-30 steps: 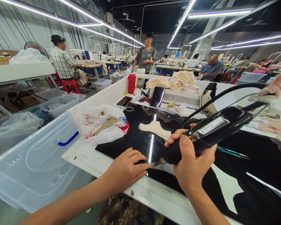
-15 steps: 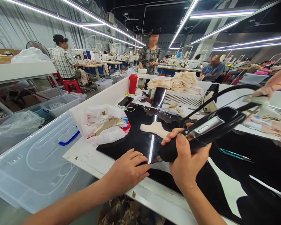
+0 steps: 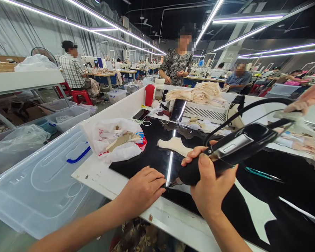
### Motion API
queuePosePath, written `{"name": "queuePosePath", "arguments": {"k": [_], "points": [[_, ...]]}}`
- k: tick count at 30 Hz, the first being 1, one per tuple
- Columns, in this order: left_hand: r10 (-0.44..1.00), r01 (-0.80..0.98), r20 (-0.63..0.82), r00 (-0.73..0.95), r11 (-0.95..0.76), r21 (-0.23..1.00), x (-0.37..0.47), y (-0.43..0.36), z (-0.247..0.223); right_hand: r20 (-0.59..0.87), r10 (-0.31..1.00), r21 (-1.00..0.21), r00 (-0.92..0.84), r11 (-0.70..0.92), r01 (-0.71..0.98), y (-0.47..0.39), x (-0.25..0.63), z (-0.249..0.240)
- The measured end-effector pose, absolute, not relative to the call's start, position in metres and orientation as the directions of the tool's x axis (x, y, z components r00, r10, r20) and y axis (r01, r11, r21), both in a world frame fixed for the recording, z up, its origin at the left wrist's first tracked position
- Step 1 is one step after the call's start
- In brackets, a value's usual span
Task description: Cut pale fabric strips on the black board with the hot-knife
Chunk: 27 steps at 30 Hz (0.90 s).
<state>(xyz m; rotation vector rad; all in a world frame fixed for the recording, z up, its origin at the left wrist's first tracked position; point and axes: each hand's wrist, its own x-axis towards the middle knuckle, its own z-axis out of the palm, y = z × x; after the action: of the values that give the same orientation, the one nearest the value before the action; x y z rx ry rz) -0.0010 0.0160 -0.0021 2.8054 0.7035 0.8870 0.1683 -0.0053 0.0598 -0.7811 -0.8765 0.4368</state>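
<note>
My right hand (image 3: 210, 182) is wrapped round the black handle of a corded hand tool (image 3: 238, 141) with a pointed metal tip. The tip meets the glossy black sheet (image 3: 136, 171) near its front edge, beside a pale piece partly hidden under the tool. Just left of the tip, my left hand (image 3: 144, 187) rests with its fingers stretched out on the sheet. A cream fabric piece (image 3: 174, 143) lies behind the tool. To the right are teal tweezers (image 3: 262, 174) and a white cut piece (image 3: 257, 206).
A plastic bag (image 3: 98, 140) of cut pieces sits at the sheet's left. Behind are a phone (image 3: 178, 110), a red bottle (image 3: 149, 94) and a stack of cream fabric (image 3: 207, 91). A lidded clear bin (image 3: 49, 175) stands left. Another person's hand (image 3: 308, 98) is beside the cable.
The tool tip has shifted slightly down and left along the sheet's front edge. My left hand stays nearly still. The standing person at the back has come closer and moved right.
</note>
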Motion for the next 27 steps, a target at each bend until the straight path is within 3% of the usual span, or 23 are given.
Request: {"name": "queuePosePath", "arguments": {"k": [8,13,17,27], "points": [[0.452,0.395,0.48,0.752,-0.892,0.221,-0.001,0.018,-0.002,0.517,0.644,-0.783,0.564,0.622,0.008,-0.006,0.172,0.063],[0.397,0.339,0.504,0.767,-0.918,0.206,-0.001,0.016,0.001,0.573,0.558,-0.781,0.6,0.594,0.193,-0.01,0.199,0.076],[0.343,0.234,0.461,0.819,-0.932,0.278,0.004,0.025,0.007,0.586,0.497,-0.774,0.64,0.576,0.263,-0.013,0.217,0.08],[0.13,-0.007,0.232,0.964,-0.86,0.51,0.038,0.076,0.036,0.537,0.535,-0.772,0.652,0.624,0.124,-0.014,0.217,0.071]]}}
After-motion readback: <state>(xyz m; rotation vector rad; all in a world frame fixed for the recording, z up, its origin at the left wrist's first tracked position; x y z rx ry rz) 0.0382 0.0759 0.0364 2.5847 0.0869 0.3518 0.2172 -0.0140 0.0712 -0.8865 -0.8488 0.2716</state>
